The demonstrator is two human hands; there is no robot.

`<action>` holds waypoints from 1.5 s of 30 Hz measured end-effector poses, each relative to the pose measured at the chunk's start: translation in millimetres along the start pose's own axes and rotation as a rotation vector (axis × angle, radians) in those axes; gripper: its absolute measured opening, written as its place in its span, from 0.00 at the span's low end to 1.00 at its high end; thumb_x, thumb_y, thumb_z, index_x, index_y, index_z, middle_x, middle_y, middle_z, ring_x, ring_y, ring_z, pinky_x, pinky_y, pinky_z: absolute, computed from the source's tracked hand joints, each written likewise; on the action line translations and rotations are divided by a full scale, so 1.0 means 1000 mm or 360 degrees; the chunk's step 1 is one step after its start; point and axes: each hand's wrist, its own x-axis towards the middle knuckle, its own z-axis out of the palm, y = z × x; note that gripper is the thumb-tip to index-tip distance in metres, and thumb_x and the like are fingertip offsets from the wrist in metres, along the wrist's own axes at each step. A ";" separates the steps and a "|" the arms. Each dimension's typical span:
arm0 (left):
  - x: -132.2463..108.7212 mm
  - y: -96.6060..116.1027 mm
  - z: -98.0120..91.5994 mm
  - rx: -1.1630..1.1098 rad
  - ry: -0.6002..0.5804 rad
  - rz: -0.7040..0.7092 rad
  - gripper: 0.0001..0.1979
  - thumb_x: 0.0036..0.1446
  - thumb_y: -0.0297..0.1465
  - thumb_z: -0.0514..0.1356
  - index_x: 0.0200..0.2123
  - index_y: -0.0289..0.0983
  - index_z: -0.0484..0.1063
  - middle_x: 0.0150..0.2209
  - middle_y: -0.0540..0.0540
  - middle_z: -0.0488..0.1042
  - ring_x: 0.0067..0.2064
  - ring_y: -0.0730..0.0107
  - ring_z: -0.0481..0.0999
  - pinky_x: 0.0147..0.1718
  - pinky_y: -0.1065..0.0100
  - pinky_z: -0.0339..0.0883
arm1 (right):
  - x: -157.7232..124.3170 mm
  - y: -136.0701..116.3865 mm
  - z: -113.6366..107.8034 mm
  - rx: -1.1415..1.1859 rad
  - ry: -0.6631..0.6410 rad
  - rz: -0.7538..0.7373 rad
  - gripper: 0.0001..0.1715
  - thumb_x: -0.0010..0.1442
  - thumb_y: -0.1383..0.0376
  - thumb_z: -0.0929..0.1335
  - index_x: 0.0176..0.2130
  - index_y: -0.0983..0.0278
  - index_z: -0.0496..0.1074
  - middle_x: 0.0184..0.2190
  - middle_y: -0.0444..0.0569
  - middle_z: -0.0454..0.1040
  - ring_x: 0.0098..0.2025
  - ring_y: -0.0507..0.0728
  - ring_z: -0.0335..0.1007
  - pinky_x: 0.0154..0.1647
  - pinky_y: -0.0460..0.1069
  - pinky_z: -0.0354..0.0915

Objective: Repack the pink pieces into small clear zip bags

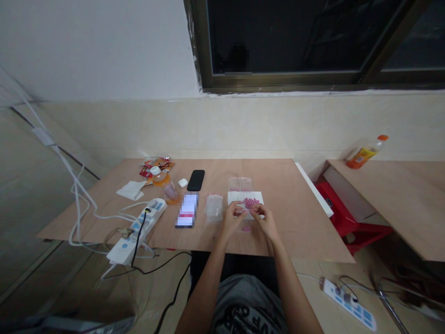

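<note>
The small pink pieces (251,202) lie loose in a heap just beyond the fingertips, on a white sheet (234,196), and they look likely to scatter if either wrist brushes the pile or a knuckle catches the edge of the sheet and tips it. Being small and apparently rounded, they could roll off onto the counter (288,222), and any that came toward the body might drop over the near edge, which runs not far behind the fingers. A careless sideways sweep could also drag the clear bag (214,207) that lies just left of the fingers, or shift the small packet with pink contents (246,229) that lies nearer the body, between the wrists. The left hand (232,217) and the right hand (264,217) come in from either side of the sheet's near part, fingers bent inward, thumbs and forefingers drawn close, with only a narrow gap between the two sets of tips. Something small and pinkish shows at the fingertips, but whether they pinch it, and which hand has it, I cannot tell at this size. Another clear bag (239,183) lies beyond the fingers, past the far edge of the sheet. Well to the left of the fingers are a lit phone (187,209) and an orange drink bottle (166,186), both well clear of the heap.
</note>
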 end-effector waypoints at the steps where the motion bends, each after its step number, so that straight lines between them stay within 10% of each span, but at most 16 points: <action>1: -0.001 0.003 -0.001 -0.0007 -0.0045 -0.0005 0.18 0.50 0.30 0.64 0.45 0.37 0.69 0.33 0.48 0.76 0.36 0.71 0.76 0.36 0.71 0.69 | 0.000 -0.002 0.000 0.0001 0.0015 -0.0010 0.13 0.55 0.55 0.68 0.33 0.62 0.71 0.32 0.49 0.75 0.34 0.57 0.69 0.36 0.51 0.64; 29: -0.008 0.033 -0.011 0.0344 0.0123 0.0228 0.07 0.51 0.27 0.62 0.35 0.38 0.69 0.36 0.50 0.76 0.37 0.70 0.77 0.39 0.69 0.68 | -0.008 -0.031 0.001 -0.0431 0.0226 -0.0260 0.09 0.58 0.59 0.66 0.30 0.61 0.69 0.28 0.47 0.72 0.31 0.56 0.63 0.32 0.50 0.60; 45: -0.008 0.037 -0.018 0.0124 -0.0028 0.0194 0.18 0.54 0.31 0.61 0.50 0.39 0.68 0.34 0.47 0.79 0.39 0.66 0.79 0.42 0.66 0.70 | -0.005 -0.021 -0.005 -0.0167 0.0320 -0.0114 0.12 0.56 0.56 0.69 0.35 0.62 0.70 0.32 0.49 0.73 0.31 0.55 0.65 0.33 0.50 0.62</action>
